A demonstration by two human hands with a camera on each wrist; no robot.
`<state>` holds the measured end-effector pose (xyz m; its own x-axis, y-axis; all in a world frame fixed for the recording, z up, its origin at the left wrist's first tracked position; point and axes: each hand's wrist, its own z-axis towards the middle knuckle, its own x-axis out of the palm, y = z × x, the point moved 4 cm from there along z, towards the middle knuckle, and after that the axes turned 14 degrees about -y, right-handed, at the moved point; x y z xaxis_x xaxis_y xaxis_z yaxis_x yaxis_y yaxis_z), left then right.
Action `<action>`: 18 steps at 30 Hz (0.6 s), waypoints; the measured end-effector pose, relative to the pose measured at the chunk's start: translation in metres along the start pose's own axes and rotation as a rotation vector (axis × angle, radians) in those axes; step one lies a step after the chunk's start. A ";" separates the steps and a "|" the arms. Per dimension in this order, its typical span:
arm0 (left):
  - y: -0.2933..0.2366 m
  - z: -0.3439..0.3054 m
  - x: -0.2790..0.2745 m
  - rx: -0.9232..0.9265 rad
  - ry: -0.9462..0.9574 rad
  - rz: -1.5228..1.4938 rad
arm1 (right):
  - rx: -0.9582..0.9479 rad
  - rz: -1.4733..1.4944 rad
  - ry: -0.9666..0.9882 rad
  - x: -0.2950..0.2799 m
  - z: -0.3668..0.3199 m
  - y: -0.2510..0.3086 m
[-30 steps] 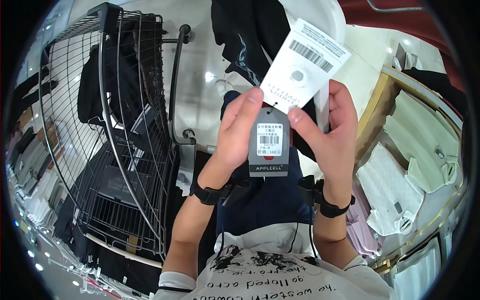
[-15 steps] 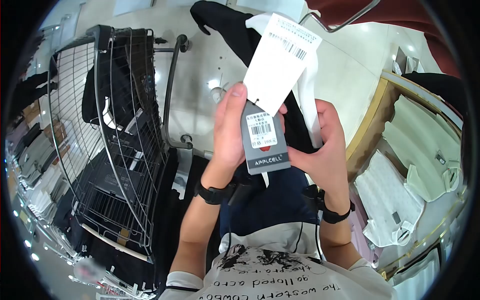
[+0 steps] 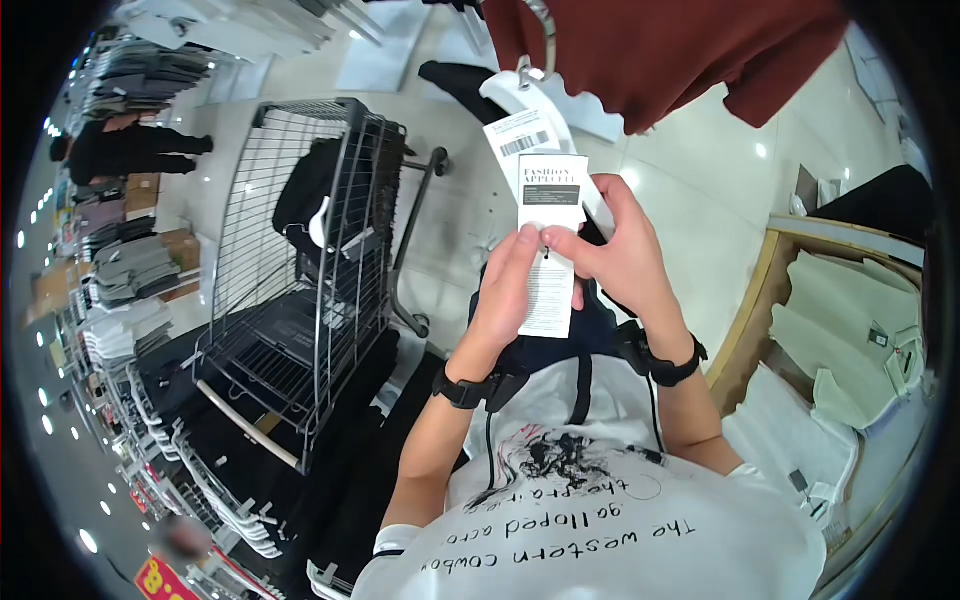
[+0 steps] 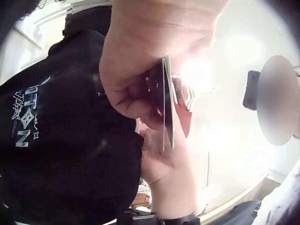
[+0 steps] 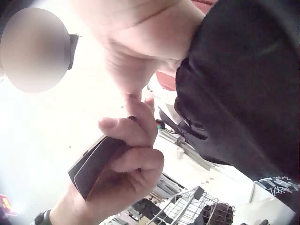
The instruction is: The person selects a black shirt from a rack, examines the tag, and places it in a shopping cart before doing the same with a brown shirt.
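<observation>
Both hands meet at a bunch of hang tags in the head view. The left hand (image 3: 505, 290) pinches the tags between thumb and fingers, a long white printed tag (image 3: 547, 300) hanging below its thumb. The right hand (image 3: 625, 255) has its thumb at the middle of the tags, beside the left thumb. Above the thumbs stand a white tag with a dark block (image 3: 553, 190) and a tilted barcode tag (image 3: 519, 140). Behind them is a white hanger (image 3: 545, 100). A black garment with printed lettering (image 4: 70, 140) hangs close by in the left wrist view.
A wire shopping cart (image 3: 330, 270) with black items stands at the left. Dark red clothing (image 3: 680, 50) hangs at the top. Folded light shirts (image 3: 840, 330) lie in a gold-edged display at the right. Clothes racks and a person in black (image 3: 140, 152) are at the far left.
The grey price tag has gone from view and white printed faces show instead. Both thumbs have come together on the tags. The head view has shifted, with more red clothing in sight.
</observation>
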<state>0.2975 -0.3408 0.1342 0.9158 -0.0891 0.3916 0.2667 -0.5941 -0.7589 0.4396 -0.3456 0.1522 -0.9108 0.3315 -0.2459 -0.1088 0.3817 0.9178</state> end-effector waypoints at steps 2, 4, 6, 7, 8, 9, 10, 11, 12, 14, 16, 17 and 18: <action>-0.014 -0.013 0.007 0.044 -0.024 0.006 | -0.107 -0.064 0.002 -0.009 -0.002 0.005; -0.034 -0.023 0.014 0.219 0.000 0.071 | -0.223 -0.073 -0.016 -0.021 -0.008 0.020; -0.038 -0.029 0.011 0.220 -0.056 0.031 | -0.203 0.004 0.010 -0.025 -0.012 0.025; -0.037 -0.030 0.009 0.210 -0.023 -0.019 | -0.223 0.050 0.013 -0.026 -0.013 0.024; -0.038 -0.032 0.007 0.242 -0.005 -0.031 | -0.244 0.023 -0.006 -0.030 -0.015 0.027; -0.039 -0.036 0.006 0.273 0.011 -0.043 | -0.264 -0.005 -0.023 -0.033 -0.018 0.032; -0.041 -0.038 0.003 0.304 0.029 -0.054 | -0.284 -0.031 -0.042 -0.036 -0.020 0.037; -0.042 -0.039 0.002 0.324 0.125 -0.090 | -0.287 -0.024 -0.048 -0.039 -0.022 0.040; -0.041 -0.039 -0.004 0.337 0.119 -0.050 | -0.288 -0.018 -0.055 -0.042 -0.023 0.042; -0.038 -0.041 -0.017 0.356 0.114 0.026 | -0.299 -0.014 -0.088 -0.049 -0.025 0.046; -0.037 -0.043 -0.027 0.324 0.054 0.196 | -0.319 -0.016 -0.139 -0.057 -0.026 0.051; -0.034 -0.040 -0.035 0.344 0.018 0.317 | -0.325 -0.027 -0.148 -0.061 -0.027 0.053; -0.032 -0.037 -0.043 0.366 -0.016 0.438 | -0.332 -0.038 -0.158 -0.064 -0.027 0.056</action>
<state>0.2387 -0.3477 0.1614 0.9681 -0.2507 -0.0064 -0.0551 -0.1880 -0.9806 0.4813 -0.3689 0.2274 -0.8339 0.4615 -0.3027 -0.2880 0.1041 0.9520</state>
